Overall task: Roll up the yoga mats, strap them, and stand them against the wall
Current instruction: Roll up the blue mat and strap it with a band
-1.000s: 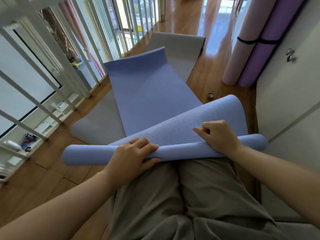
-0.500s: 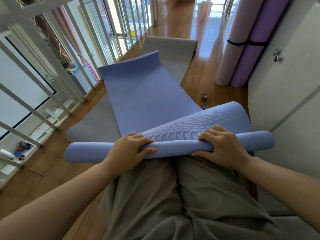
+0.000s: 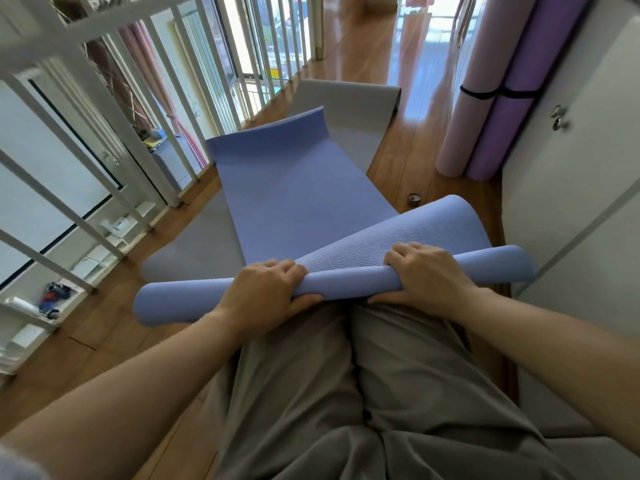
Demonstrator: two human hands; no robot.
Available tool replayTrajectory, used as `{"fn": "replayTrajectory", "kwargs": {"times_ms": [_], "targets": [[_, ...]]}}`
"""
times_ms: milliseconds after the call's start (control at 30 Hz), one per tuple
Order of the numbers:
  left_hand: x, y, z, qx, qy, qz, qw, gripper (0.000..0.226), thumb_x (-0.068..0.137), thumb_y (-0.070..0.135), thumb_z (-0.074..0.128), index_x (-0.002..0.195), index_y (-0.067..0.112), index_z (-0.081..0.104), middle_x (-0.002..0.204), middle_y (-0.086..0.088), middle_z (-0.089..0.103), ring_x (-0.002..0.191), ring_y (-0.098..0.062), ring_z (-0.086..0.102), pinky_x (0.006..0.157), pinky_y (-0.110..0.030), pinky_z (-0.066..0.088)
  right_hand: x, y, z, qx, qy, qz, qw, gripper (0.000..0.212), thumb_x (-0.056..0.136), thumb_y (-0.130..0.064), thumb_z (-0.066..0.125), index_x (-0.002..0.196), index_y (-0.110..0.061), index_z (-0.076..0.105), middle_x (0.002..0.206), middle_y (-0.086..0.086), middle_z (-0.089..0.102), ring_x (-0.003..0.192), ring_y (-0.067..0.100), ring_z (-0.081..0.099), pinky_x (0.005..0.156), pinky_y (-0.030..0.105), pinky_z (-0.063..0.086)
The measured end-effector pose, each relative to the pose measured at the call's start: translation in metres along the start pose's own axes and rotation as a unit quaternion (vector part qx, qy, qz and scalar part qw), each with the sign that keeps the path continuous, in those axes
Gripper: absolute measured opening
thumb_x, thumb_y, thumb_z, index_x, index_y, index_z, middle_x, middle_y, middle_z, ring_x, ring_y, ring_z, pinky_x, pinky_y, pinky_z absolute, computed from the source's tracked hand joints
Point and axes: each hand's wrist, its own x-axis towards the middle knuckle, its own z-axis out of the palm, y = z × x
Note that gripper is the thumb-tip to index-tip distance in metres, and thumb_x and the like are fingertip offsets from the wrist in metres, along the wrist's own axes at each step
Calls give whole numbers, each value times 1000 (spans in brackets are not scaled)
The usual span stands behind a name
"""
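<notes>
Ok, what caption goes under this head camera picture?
Left hand and right hand grip the partly rolled blue mat lying on a grey mat; two strapped mats stand beyond.

The blue mat (image 3: pixel 298 188) at the centre of the frame is coloured periwinkle blue. Its upper face is plain; its turned-up underside (image 3: pixel 398 233), at centre right, is marked with a fine wavy ribbed pattern. The grey mat (image 3: pixel 349 109) beneath it is plain mid-grey. At upper right, a pale lilac-pink rolled mat (image 3: pixel 464 133) and a purple rolled mat (image 3: pixel 502 126) are banded by a black strap (image 3: pixel 485 95). The floor (image 3: pixel 415 81) is finished in warm brown wood planks. The railing (image 3: pixel 104 81) at left is painted white. The trousers (image 3: pixel 311 393) at lower centre are plain grey-brown.
</notes>
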Motion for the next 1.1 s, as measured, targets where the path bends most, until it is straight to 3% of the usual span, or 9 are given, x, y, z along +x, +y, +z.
{"fn": "replayTrajectory", "kwargs": {"times_ms": [233,467,567,633,700,767,900,1000,1100], "targets": [[27,-28,-60,38,38,36,998,55,84,64,45,91,13,66,73,-3,67,56,-18,61,54,-23,39,43,-6,-51,0,-4,8,1000,77,66,-86,31,91,-18,57,88,-3,59,69,14,49,61,25,31],[-20,13,-41,-5,-51,-6,999,72,70,75,25,91,18,63,84,-3,69,72,-26,66,60,-34,49,6,-24,-48,-12,-219,-11,976,90,46,-95,39,99,-24,55,97,-9,61,86,13,58,77,35,50],[-40,28,-25,-8,-74,2,997,59,73,70,32,75,18,59,68,0,66,59,-22,64,48,-28,44,-8,-32,-43,-17,-275,-15,961,84,54,-91,46,104,-24,55,101,-10,61,90,12,58,81,35,50],[-49,34,-20,2,-62,21,998,52,76,67,35,70,21,57,63,5,62,50,-16,61,40,-22,39,-17,-33,-40,-13,-283,-21,959,86,55,-93,37,104,-24,55,101,-10,59,89,11,57,80,32,50],[-51,37,-20,-14,-79,-3,997,63,76,71,24,84,20,59,84,4,61,65,-16,64,48,-26,44,-23,-32,-37,3,-259,-28,965,90,53,-96,22,100,-26,54,97,-10,57,83,10,54,74,29,47],[-52,35,-20,-48,-167,-65,983,81,70,76,7,107,21,53,111,4,46,90,-19,59,66,-32,44,-23,-31,-33,21,-225,-27,974,86,59,-96,10,94,-29,48,88,-14,53,77,8,50,68,26,38],[-54,28,-14,-150,-158,-108,970,84,73,83,2,120,26,42,112,9,35,101,-17,48,82,-32,39,-16,-24,-21,67,-212,1,975,68,65,-86,5,93,-33,35,79,-20,38,69,2,39,72,23,21],[-51,24,-8,-143,-117,-73,980,60,86,74,7,117,31,35,111,5,40,102,-15,35,91,-33,36,-11,-16,-12,81,-228,6,970,71,66,-90,2,91,-34,36,88,-15,37,80,3,33,76,23,20],[-41,31,-8,-67,-30,-14,997,22,94,44,34,100,25,45,95,-2,57,82,-22,55,73,-33,51,1,-12,-12,87,-283,28,955,66,74,-87,14,97,-31,39,100,-9,36,93,10,33,84,25,23]]}}
